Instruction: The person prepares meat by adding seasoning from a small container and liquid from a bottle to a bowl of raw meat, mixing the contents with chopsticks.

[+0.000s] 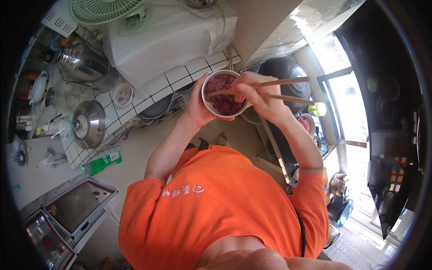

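My left hand (197,109) cups a white bowl (204,98) from the side and below, holding it up in front of me. Dark red pieces of raw-looking meat (224,105) lie inside. A pair of wooden chopsticks (287,98) is gripped in my right hand (263,92), above the bowl's right rim. The lower ends of the chopsticks reach into the bowl over the meat, and one tip is visible near its left side. My right fingers hide part of the contents and the other tip.
A white tiled counter (168,81) carries a steel lidded pot (89,125), a small bowl (123,95) and a green fan (135,20). To the right are a large dark pan (285,76) and another bowl of meat (305,123). A green bottle (103,163) lies at lower left.
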A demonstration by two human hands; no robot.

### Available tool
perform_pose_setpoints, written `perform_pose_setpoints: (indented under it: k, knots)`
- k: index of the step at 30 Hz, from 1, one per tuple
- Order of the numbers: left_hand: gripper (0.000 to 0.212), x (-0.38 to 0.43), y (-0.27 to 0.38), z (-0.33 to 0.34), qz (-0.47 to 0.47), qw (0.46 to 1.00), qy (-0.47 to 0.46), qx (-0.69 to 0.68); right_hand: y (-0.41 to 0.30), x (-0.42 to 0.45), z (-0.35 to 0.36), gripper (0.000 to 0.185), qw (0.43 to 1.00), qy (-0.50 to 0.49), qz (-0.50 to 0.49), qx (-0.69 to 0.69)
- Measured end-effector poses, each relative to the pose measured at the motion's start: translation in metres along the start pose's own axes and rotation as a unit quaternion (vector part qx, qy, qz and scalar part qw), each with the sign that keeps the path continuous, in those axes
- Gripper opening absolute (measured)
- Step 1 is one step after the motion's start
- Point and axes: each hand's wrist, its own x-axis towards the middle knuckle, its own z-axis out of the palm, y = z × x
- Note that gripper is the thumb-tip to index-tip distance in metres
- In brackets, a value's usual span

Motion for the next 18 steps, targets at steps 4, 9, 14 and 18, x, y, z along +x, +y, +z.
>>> perform_pose_setpoints:
  k: [4, 9, 14, 18]
  knots:
    - [0.060, -0.005, 0.001, -0.006, 0.027, 0.999, -0.020, -0.008, -0.003, -0.009, -0.013, 0.028, 0.986, 0.017, 0.082, 0.141]
    - [0.061, -0.004, 0.003, 0.003, 0.047, 0.997, 0.016, -0.055, 0.016, -0.016, 0.003, 0.023, 0.967, 0.101, 0.089, 0.218]
    - [0.065, -0.004, 0.001, -0.005, 0.061, 0.995, -0.026, -0.069, 0.012, -0.022, -0.020, 0.025, 0.958, 0.180, 0.122, 0.186]
    - [0.069, -0.005, 0.004, -0.010, 0.051, 0.991, -0.081, -0.093, -0.011, -0.023, -0.028, 0.027, 0.952, 0.242, 0.066, 0.177]
